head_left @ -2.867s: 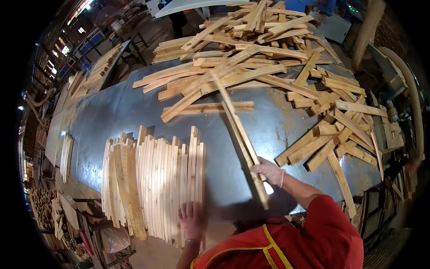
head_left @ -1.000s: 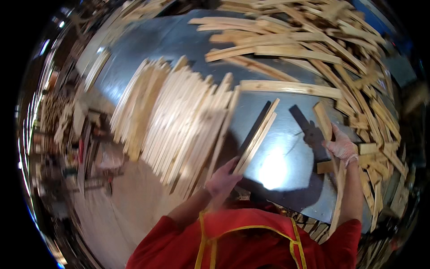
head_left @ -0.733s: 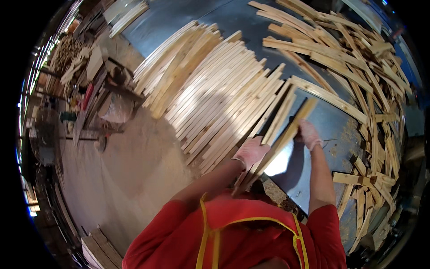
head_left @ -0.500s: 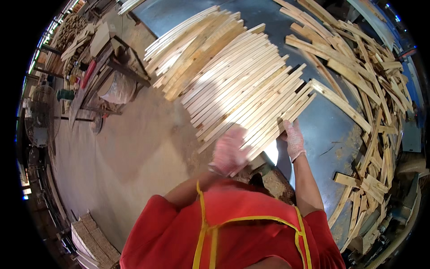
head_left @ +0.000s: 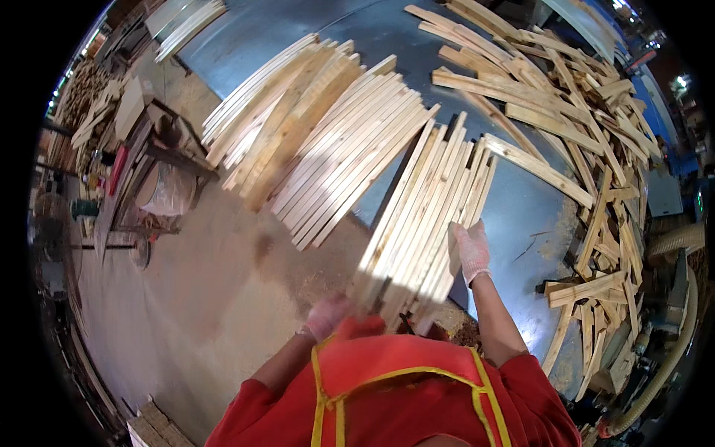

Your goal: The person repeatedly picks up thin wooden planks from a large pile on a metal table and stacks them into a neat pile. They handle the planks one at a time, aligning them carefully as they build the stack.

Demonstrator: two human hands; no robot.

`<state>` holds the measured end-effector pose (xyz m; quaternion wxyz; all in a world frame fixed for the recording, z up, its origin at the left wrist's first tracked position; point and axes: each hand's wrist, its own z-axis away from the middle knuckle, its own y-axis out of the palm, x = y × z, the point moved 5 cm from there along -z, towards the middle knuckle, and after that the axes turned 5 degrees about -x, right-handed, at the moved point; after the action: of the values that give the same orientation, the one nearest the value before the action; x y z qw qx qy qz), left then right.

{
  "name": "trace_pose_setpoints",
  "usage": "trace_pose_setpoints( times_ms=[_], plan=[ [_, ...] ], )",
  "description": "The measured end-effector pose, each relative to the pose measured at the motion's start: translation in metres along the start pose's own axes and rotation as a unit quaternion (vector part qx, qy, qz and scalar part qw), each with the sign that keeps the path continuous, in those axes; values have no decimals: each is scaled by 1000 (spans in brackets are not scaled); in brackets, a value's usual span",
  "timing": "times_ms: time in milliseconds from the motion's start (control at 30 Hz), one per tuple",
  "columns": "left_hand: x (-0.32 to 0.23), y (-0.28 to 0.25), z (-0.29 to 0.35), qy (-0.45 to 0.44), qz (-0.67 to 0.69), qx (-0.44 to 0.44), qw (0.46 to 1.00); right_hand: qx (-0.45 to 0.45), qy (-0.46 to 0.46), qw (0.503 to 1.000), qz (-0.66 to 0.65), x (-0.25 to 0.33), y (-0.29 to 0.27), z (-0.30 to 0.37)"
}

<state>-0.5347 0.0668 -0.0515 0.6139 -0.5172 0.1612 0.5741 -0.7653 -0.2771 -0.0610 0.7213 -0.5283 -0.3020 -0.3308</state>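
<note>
A batch of pale wooden strips (head_left: 428, 201) lies side by side at a slant, its far ends over the metal table and its near ends close to my body. My right hand (head_left: 473, 255), in a pinkish knitted glove, grips the batch's right edge, with the thumb along the outer strip. Low at the batch's near left is my left hand (head_left: 328, 314), gloved too and smeared by motion; its fingers cannot be made out. Left of a gap, another row of strips (head_left: 350, 160) rests on the table, overhanging its edge.
Wider, darker boards (head_left: 305, 119) lie farther left. A heap of loose offcuts (head_left: 588, 149) covers the right side of the metal table (head_left: 532, 246). One single strip (head_left: 540, 170) lies beyond my right hand. A workbench (head_left: 141, 149) stands at the left; a ribbed hose (head_left: 674, 357) curves at the right.
The near batch of strips has split from the row on its left and swung to a steeper angle. My left hand has moved left and toward my body; the right keeps the right edge.
</note>
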Motion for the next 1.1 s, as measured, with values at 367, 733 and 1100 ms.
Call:
trace_pose_setpoints(
  times_ms=[367,733,1100],
  plan=[
    [-150,1,-212,-58,-147,-130,979,246,89,959,107,61,-41,-36],
    [-189,24,-219,-29,115,-82,990,183,23,981,-61,57,-68,-38],
    [-427,-86,-140,385,329,-97,857,-221,-417,881,-29,278,-250,41]
  ],
)
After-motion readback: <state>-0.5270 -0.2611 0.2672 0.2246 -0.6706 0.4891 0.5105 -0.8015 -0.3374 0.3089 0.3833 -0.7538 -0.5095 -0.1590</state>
